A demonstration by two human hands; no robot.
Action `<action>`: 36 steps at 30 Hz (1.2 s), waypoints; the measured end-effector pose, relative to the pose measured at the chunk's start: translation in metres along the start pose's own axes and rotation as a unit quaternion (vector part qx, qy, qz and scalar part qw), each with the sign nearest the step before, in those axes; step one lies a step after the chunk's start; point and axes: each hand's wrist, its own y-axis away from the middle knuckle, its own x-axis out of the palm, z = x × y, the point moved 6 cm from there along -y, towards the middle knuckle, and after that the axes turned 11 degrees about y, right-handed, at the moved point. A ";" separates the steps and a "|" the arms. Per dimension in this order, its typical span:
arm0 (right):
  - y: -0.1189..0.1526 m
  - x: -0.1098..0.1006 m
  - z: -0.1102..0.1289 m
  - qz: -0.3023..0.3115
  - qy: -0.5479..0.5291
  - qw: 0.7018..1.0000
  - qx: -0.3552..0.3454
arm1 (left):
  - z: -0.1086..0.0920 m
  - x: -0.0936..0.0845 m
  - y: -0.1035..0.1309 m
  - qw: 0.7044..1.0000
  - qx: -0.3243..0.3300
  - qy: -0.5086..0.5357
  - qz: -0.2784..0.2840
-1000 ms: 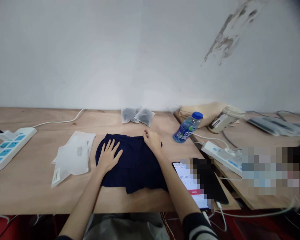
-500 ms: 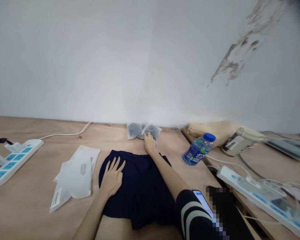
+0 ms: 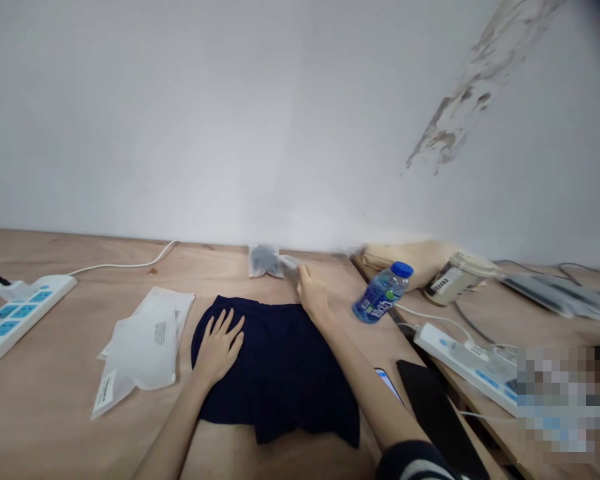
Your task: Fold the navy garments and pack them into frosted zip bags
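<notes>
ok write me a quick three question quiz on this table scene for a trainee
1. True or false: the left hand rests on the dark blue cloth.
2. What colour is the cap on the bottle? a) red b) blue c) white
3. Which hand holds a small translucent packet?

Key:
1. True
2. b
3. The right hand

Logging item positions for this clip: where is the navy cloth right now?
In the head view, the navy cloth lies on the table, lower centre, under the left hand and right of the white bags.
</notes>
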 end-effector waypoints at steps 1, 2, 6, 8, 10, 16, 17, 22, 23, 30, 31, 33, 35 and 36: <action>0.005 -0.014 -0.005 -0.018 -0.019 1.000 0.017 | 0.000 0.001 0.000 1.000 0.002 0.001 -0.001; 0.010 -0.029 -0.010 -0.041 -0.051 0.997 0.038 | 0.001 0.001 0.000 1.000 0.004 0.003 -0.003; 0.040 -0.092 -0.034 -0.166 -0.310 0.926 0.135 | 0.001 0.001 0.000 0.999 -0.003 0.040 -0.021; 0.059 -0.110 -0.040 -0.187 -0.409 0.877 0.167 | 0.002 -0.006 -0.001 0.994 -0.020 0.096 -0.038; 0.080 -0.113 -0.040 -0.173 -0.483 0.837 0.188 | 0.004 -0.019 -0.001 0.978 -0.047 0.191 -0.065; 0.148 -0.051 -0.019 -0.046 -0.558 0.790 0.250 | 0.005 -0.049 0.005 0.826 -0.132 0.544 -0.070; 0.158 -0.040 -0.015 -0.029 -0.557 0.789 0.256 | 0.000 -0.049 0.009 0.796 -0.134 0.589 -0.044; 0.182 -0.032 -0.012 -0.014 -0.483 0.830 0.280 | -0.019 -0.045 0.037 0.727 -0.171 0.665 -0.010; 0.181 -0.042 -0.012 -0.039 -0.450 0.848 0.276 | -0.022 -0.046 0.041 0.733 -0.174 0.658 -0.020; 0.144 -0.124 0.061 -0.120 -0.328 0.937 -0.016 | -0.036 -0.059 0.044 0.779 -0.158 0.599 -0.098; 0.140 -0.127 0.075 -0.101 -0.324 0.939 -0.057 | -0.038 -0.059 0.043 0.774 -0.156 0.604 -0.108; 0.136 -0.128 0.098 -0.071 -0.306 0.943 -0.113 | -0.040 -0.059 0.043 0.761 -0.153 0.617 -0.126; 0.133 -0.125 0.111 -0.058 -0.285 0.946 -0.141 | -0.043 -0.059 0.044 0.751 -0.153 0.627 -0.140; 0.133 -0.124 0.114 -0.054 -0.279 0.947 -0.146 | -0.045 -0.060 0.045 0.747 -0.152 0.631 -0.144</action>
